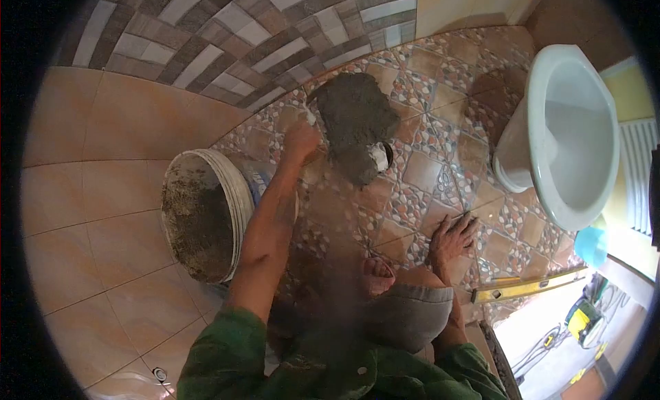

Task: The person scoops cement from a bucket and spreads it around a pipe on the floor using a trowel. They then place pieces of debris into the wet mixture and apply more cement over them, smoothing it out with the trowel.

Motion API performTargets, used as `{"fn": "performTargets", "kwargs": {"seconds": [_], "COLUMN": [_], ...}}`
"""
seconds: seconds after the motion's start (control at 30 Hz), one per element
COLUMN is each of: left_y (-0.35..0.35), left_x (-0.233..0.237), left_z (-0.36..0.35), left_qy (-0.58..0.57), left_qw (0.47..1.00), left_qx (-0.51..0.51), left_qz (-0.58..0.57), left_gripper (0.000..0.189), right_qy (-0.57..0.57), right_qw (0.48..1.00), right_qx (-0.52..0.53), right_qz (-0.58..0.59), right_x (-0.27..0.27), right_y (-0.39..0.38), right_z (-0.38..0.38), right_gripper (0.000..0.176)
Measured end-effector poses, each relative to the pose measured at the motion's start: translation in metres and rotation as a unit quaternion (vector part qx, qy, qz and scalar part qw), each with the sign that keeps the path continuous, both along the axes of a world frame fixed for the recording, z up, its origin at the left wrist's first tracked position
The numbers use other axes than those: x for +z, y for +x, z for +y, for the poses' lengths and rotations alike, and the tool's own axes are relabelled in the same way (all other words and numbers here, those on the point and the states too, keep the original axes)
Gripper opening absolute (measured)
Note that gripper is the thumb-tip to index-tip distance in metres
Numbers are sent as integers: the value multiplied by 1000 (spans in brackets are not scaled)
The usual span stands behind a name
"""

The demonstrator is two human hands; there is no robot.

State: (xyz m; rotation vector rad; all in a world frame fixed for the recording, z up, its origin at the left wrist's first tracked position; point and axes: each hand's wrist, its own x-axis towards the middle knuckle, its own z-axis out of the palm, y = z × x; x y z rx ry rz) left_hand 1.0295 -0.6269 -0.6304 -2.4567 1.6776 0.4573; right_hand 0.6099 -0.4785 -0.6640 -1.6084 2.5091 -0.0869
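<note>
My left hand (302,140) is closed at the left edge of a mound of wet grey mortar (354,111). It grips what looks like a trowel (311,116); most of the handle is inside my fist and the blade merges with the mortar. The mortar lies on the patterned tile floor (423,169), close to the wall. At its lower right edge is a round pipe opening (381,156) with something white in it. My right hand (454,236) rests flat on the tiles with its fingers spread.
A mortar-stained bucket (237,214) leans beside my left forearm. To the right stands a white pedestal basin (540,138). A yellow spirit level (529,286) lies at the lower right, near a yellow-and-black power tool (584,321) with cables. My knee (412,314) is bent below.
</note>
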Motion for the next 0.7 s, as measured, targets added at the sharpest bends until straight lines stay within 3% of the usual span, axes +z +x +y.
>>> {"fn": "performTargets", "kwargs": {"seconds": [0.2,0.27,0.37,0.4,0.47,0.53,0.63,0.7], "left_y": [-10,-3,-8,2,4,-35,-72,-71], "left_x": [-11,-38,-65,-121,-150,-92,-24,1], "left_z": [-38,-34,8,30,61,74,61,40], "left_qy": [-15,-64,-119,-113,-129,-168,-116,-81], "left_qw": [993,987,990,987,987,982,992,988], "left_qx": [110,140,72,108,93,-17,47,116], "left_qz": [32,46,17,32,1,-85,-33,61], "left_gripper": [39,45,60,62,63,62,60,63], "right_qy": [20,32,21,-13,-19,-24,-35,-14], "right_qw": [1000,999,999,1000,998,999,999,1000], "right_qx": [-6,-15,-22,-9,-7,-2,10,11], "right_qz": [-5,-1,20,26,52,43,14,-5], "right_x": [-3,7,9,-4,-11,-4,2,12], "right_y": [-4,1,7,1,2,4,4,2], "right_z": [0,-4,-6,-3,-1,-3,-3,-2], "right_gripper": [62,62,61,61,60,60,61,62]}}
